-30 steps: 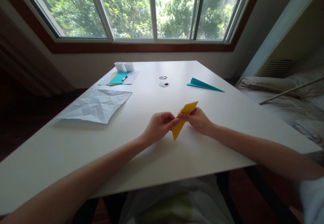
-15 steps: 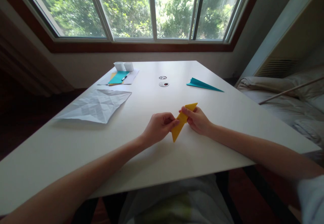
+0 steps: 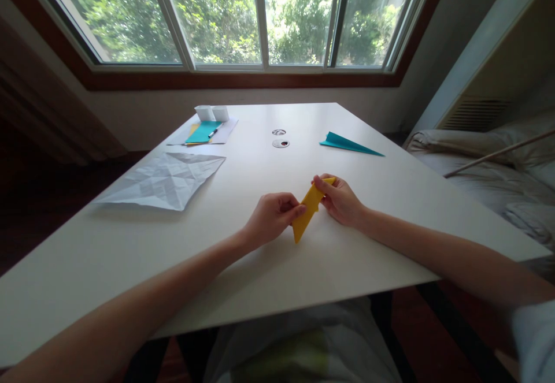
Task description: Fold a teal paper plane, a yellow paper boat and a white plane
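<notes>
At the far left of the tabletop (image 3: 130,267) lay a large white sheet (image 3: 162,179), spread flat and marked all over with old creases, apparently folded and opened out again; beyond it, at the far edge, sat a teal sheet (image 3: 203,131) on white paper with a pen (image 3: 213,133) across it and two small white paper boxes (image 3: 212,112) behind, these looking complete; nearer the middle, the left hand (image 3: 272,216) was curled into a loose fist, its thumb and fingertips pinching the near part of the yellow folded paper (image 3: 306,211), which stood slanted just above the tabletop between the two hands, its lower point close to the surface; the paper was already narrowed into a long pointed strip, so several folds seemed done, though it was no finished shape yet and further folding appeared to remain; the right hand (image 3: 340,200) pinched its far upper end, fingers closed over the tip; past the hands two small round fittings (image 3: 281,139) were set in the tabletop; to the far right rested a teal paper plane (image 3: 349,144), seemingly finished, well apart from the hands.
</notes>
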`<state>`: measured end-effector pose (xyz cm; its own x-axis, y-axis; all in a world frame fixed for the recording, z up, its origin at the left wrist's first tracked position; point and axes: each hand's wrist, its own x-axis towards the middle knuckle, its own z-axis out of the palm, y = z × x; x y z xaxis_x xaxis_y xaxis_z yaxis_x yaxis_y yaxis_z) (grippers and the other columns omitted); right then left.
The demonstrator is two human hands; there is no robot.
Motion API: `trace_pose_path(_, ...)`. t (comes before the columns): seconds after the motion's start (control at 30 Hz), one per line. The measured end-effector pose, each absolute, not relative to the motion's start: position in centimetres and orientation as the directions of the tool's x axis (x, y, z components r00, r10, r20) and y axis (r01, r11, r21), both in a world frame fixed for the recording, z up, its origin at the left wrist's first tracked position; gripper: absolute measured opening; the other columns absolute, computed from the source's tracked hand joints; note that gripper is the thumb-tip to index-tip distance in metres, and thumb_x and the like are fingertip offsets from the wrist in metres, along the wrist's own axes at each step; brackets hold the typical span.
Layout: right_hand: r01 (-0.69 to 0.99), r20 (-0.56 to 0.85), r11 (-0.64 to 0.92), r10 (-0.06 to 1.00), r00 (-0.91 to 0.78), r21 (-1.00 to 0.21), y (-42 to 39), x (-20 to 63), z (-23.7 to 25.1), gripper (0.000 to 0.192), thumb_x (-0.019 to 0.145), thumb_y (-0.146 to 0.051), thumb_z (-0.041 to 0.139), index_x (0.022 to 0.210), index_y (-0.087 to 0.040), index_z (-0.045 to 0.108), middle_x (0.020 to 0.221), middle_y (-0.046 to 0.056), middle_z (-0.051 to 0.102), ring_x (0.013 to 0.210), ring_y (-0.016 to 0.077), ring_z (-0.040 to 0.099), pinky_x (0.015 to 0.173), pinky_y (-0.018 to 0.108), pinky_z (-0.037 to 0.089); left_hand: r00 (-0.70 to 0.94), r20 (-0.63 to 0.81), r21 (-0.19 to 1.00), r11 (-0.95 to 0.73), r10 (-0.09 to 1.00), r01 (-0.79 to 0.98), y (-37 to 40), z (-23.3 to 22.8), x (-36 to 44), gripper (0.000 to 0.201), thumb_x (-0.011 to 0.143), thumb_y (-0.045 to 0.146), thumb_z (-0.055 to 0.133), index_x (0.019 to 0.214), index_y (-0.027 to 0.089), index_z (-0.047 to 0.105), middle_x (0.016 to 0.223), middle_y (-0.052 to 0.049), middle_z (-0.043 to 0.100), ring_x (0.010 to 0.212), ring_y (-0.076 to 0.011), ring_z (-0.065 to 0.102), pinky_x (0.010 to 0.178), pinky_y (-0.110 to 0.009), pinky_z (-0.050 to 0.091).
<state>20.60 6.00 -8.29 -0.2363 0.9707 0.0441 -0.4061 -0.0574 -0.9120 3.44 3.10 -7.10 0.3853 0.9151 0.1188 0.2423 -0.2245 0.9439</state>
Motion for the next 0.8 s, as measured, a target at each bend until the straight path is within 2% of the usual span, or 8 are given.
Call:
trace_pose_path(0.1,-0.377,0.045,-0.057,0.965,-0.257,-0.925,6.2,20.9,-8.1,0.03,0.063,-0.042,0.073,0.065,-0.017,0.055,0.063,-0.004,0.054,0.057,0.0076,0.051,0.052,0.021,0.042,0.388,0.106,0.952,-0.206,0.916,0.227,3.3,-7.2,3.3,0.027,0.072,0.04,0.062,0.066,0.013,0.058,0.061,-0.001,0.063,0.054,-0.0121,0.058,0.048,-0.02,0.044)
trace_pose_path(0.2,-0.31,0.048,-0.046,0.956,-0.289,-0.95,6.8,21.5,-7.9,0.028,0.065,-0.04,0.072,0.068,-0.017,0.058,0.067,-0.003,0.058,0.062,0.0088,0.056,0.058,0.022,0.046,0.361,0.11,0.961,-0.192,0.926,0.199,3.7,-7.4,2.9,0.03,0.072,0.041,0.063,0.08,0.012,0.061,0.069,-0.004,0.067,0.06,-0.0148,0.061,0.051,-0.022,0.046)
trace_pose_path(0.33,-0.13,0.091,0.058,0.959,-0.268,-0.99,7.6,22.6,-7.8,0.034,0.063,-0.038,0.074,0.088,-0.017,0.062,0.072,0.001,0.065,0.069,0.0141,0.062,0.064,0.028,0.049,0.302,0.115,0.961,-0.183,0.946,0.208,4.6,-7.4,1.8,0.04,0.075,0.043,0.061,0.101,0.013,0.055,0.067,-0.002,0.063,0.053,-0.0116,0.057,0.044,-0.02,0.043)
trace_pose_path(0.43,-0.031,0.09,0.085,0.974,-0.209,-0.996,7.9,23.2,-7.8,0.035,0.062,-0.038,0.075,0.087,-0.017,0.063,0.073,0.003,0.066,0.069,0.0157,0.063,0.065,0.03,0.051,0.306,0.172,0.92,-0.264,0.936,0.29,5.1,-7.2,0.8,0.042,0.074,0.042,0.062,0.106,0.016,0.052,0.086,-0.005,0.061,0.063,-0.0127,0.059,0.048,-0.022,0.048)
trace_pose_path(0.53,0.009,0.04,0.042,0.987,-0.156,-0.999,8.1,23.5,-8.0,0.029,0.062,-0.037,0.075,0.08,-0.017,0.063,0.077,0.004,0.065,0.072,0.0162,0.063,0.064,0.029,0.053,0.341,0.293,0.809,-0.421,0.893,0.409,5.2,-7.0,0.2,0.04,0.07,0.039,0.066,0.102,0.018,0.054,0.106,-0.008,0.057,0.076,-0.0149,0.06,0.056,-0.024,0.052)
trace_pose_path(0.6,0.016,0.006,0.009,0.987,-0.16,-1.0,8.2,23.5,-8.1,0.028,0.063,-0.036,0.074,0.08,-0.017,0.062,0.08,0.005,0.065,0.074,0.0163,0.063,0.064,0.028,0.053,0.362,0.327,0.745,-0.474,0.873,0.469,5.2,-6.8,0.1,0.029,0.072,0.036,0.063,0.093,0.017,0.058,0.101,-0.007,0.06,0.076,-0.0149,0.06,0.059,-0.025,0.053)
trace_pose_path(0.67,0.019,-0.015,-0.011,0.983,-0.182,-1.0,8.2,23.4,-8.2,0.029,0.064,-0.036,0.074,0.081,-0.016,0.062,0.082,0.005,0.064,0.076,0.0161,0.063,0.065,0.028,0.053,0.369,0.325,0.708,-0.483,0.871,0.516,5.1,-6.7,0.2,0.02,0.075,0.033,0.059,0.084,0.016,0.061,0.087,-0.005,0.064,0.072,-0.0145,0.06,0.06,-0.025,0.053)
trace_pose_path(0.8,0.117,0.03,0.06,0.97,-0.241,-0.991,7.9,23.3,-8.0,0.033,0.07,-0.046,0.066,0.084,-0.017,0.061,0.085,0.005,0.063,0.077,0.0156,0.061,0.065,0.028,0.052,0.33,0.355,0.645,-0.485,0.875,0.591,4.9,-6.5,0.3,0.018,0.077,0.03,0.054,0.078,0.015,0.065,0.072,-0.002,0.066,0.062,-0.0125,0.06,0.06,-0.023,0.051)
